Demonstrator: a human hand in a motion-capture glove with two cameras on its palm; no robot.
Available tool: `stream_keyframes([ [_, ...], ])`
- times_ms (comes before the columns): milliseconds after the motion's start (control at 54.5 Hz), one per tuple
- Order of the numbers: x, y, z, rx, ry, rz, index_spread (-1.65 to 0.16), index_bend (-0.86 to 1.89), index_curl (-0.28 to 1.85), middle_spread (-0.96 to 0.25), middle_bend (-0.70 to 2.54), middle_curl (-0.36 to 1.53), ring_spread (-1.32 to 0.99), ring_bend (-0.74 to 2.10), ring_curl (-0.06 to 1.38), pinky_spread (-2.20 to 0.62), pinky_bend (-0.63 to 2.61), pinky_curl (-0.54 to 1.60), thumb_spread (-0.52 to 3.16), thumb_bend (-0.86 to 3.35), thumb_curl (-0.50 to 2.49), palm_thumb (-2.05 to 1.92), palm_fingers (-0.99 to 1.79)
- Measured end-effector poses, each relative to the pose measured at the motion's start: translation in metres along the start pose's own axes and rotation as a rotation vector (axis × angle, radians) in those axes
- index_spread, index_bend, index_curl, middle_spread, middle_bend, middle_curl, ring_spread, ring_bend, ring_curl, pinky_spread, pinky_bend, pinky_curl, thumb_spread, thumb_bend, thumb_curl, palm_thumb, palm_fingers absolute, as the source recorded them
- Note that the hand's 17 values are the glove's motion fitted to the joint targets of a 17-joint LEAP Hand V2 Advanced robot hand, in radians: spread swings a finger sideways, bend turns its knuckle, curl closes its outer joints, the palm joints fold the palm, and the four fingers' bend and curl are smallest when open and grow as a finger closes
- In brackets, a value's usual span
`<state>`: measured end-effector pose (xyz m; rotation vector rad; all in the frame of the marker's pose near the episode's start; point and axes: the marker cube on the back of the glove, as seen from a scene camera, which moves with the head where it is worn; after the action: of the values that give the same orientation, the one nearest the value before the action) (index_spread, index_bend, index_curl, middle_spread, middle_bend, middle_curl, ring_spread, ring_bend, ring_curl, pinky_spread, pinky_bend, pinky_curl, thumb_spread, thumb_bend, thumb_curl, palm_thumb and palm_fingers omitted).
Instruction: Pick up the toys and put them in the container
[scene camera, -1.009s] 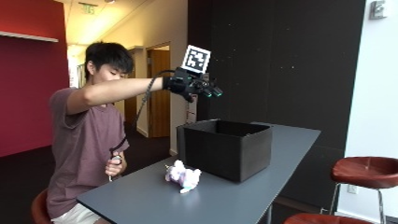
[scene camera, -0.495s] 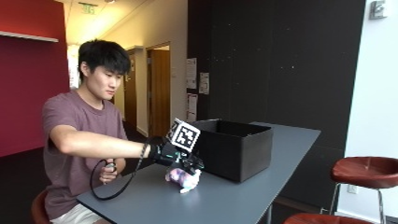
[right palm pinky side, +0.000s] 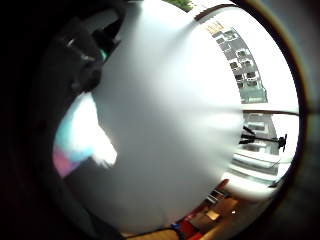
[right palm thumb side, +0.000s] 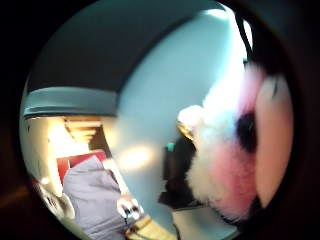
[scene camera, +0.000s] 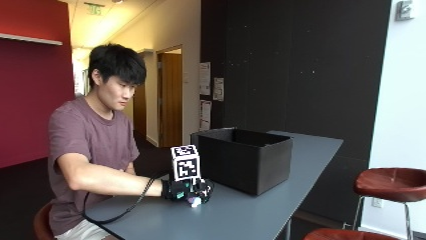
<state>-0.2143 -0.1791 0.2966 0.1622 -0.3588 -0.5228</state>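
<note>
Gloved, the right hand (scene camera: 188, 190) lies low on the table (scene camera: 266, 210), palm down over the toy (scene camera: 195, 201), with its fingers curled around the toy's top so that only a pale sliver shows beneath them in the outside view. The thumb-side palm view shows the toy (right palm thumb side: 225, 165) pressed close against the palm: a fluffy plush with white and pink fur, a dark spot like an eye, and a smooth, rounded pink part at one side. In the little-finger-side view a soft white, pale blue and pink tuft of the toy (right palm pinky side: 82, 137) shows beside the black glove, with the flat matte tabletop (right palm pinky side: 170, 130) filling most of the picture.

The toy sits on the table near its front end, just beside the container (scene camera: 243, 157) and on the person's side of it, but apart from its wall. The container is a black, box-shaped bin with straight walls, a matte surface and an open top; it stands upright on the table, and its inside cannot be seen from here.

The table is long and narrow, with a smooth grey top. The person sits on a stool at its end, right forearm stretched along the surface. A round brown stool (scene camera: 393, 182) with a glossy padded seat stands beyond the far side of the table.
</note>
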Motion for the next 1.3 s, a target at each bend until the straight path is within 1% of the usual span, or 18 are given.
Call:
stream_keyframes([
  [55,-0.001,0.000,-0.002,0.055,-0.008,0.023,-0.32,0.60,0.42,-0.28,0.67,0.37,-0.28,0.69,0.33,-0.11,0.52,0.25,1.18,0.03,0.37,0.18,0.84],
  [92,-0.004,-0.001,-0.002,0.076,-0.009,0.047,-0.31,0.64,0.45,-0.29,0.74,0.40,-0.32,0.82,0.38,-0.15,0.51,0.26,1.17,0.08,0.41,0.27,0.94],
  [110,-0.005,-0.002,-0.002,0.078,-0.011,0.061,-0.31,0.64,0.46,-0.30,0.76,0.42,-0.34,0.85,0.40,-0.16,0.51,0.26,1.16,0.08,0.42,0.30,0.95],
  [128,-0.006,-0.003,-0.003,0.073,-0.016,0.074,-0.31,0.68,0.49,-0.31,0.81,0.44,-0.35,0.93,0.43,-0.18,0.54,0.28,1.17,0.10,0.43,0.34,1.07],
  [147,-0.008,-0.004,-0.004,0.061,-0.020,0.087,-0.31,0.66,0.49,-0.31,0.82,0.45,-0.37,0.96,0.44,-0.20,0.56,0.28,1.14,0.11,0.45,0.36,1.06],
  [165,-0.009,-0.005,-0.004,0.042,-0.024,0.101,-0.31,0.68,0.51,-0.32,0.85,0.47,-0.37,1.01,0.46,-0.21,0.59,0.29,1.13,0.12,0.46,0.39,1.12],
  [220,-0.014,-0.008,-0.006,-0.044,-0.029,0.134,-0.30,0.73,0.56,-0.33,0.95,0.52,-0.40,1.09,0.52,-0.26,0.68,0.34,1.10,0.14,0.49,0.45,1.15],
  [348,-0.017,0.002,-0.019,-0.300,-0.036,0.170,-0.29,0.85,0.67,-0.33,1.09,0.63,-0.43,1.20,0.60,-0.32,0.83,0.42,1.02,0.13,0.56,0.52,1.08],
  [385,-0.018,0.006,-0.024,-0.338,-0.038,0.182,-0.29,0.88,0.70,-0.33,1.12,0.65,-0.44,1.22,0.62,-0.33,0.86,0.44,1.00,0.13,0.57,0.53,1.07],
  [440,-0.020,0.010,-0.034,-0.346,-0.033,0.203,-0.28,0.92,0.74,-0.33,1.15,0.69,-0.45,1.24,0.63,-0.35,0.89,0.47,0.98,0.12,0.59,0.54,1.03],
  [587,-0.030,0.014,-0.074,-0.312,-0.006,0.246,-0.27,1.02,0.85,-0.32,1.22,0.77,-0.46,1.29,0.68,-0.36,0.96,0.53,0.90,0.09,0.65,0.56,0.96],
  [770,-0.045,0.006,-0.155,-0.212,0.049,0.254,-0.26,1.08,0.94,-0.31,1.28,0.85,-0.46,1.34,0.73,-0.37,1.02,0.58,0.85,0.06,0.72,0.57,0.88],
  [899,-0.062,-0.011,-0.222,-0.117,0.172,0.182,-0.25,1.10,0.99,-0.30,1.30,0.89,-0.46,1.37,0.75,-0.38,1.06,0.61,0.83,0.04,0.75,0.58,0.84],
  [972,-0.072,-0.027,-0.254,-0.054,0.228,0.206,-0.25,1.11,1.01,-0.29,1.32,0.91,-0.46,1.39,0.76,-0.38,1.07,0.63,0.82,0.03,0.77,0.58,0.82],
  [1082,-0.108,-0.057,-0.296,0.031,0.125,0.273,-0.24,1.13,1.04,-0.29,1.32,0.94,-0.46,1.41,0.77,-0.38,1.09,0.64,0.81,0.02,0.80,0.59,0.79],
  [1155,-0.133,-0.074,-0.317,0.055,0.129,0.162,-0.24,1.13,1.06,-0.29,1.33,0.95,-0.46,1.42,0.78,-0.38,1.10,0.65,0.80,0.01,0.82,0.59,0.78],
  [1210,-0.153,-0.090,-0.328,0.074,0.091,0.198,-0.23,1.14,1.07,-0.28,1.33,0.96,-0.45,1.42,0.78,-0.37,1.10,0.66,0.80,0.00,0.83,0.59,0.78],
  [1302,-0.172,-0.109,-0.338,0.079,0.158,0.075,-0.23,1.14,1.08,-0.28,1.33,0.97,-0.45,1.43,0.79,-0.38,1.11,0.67,0.80,0.00,0.85,0.60,0.77],
])
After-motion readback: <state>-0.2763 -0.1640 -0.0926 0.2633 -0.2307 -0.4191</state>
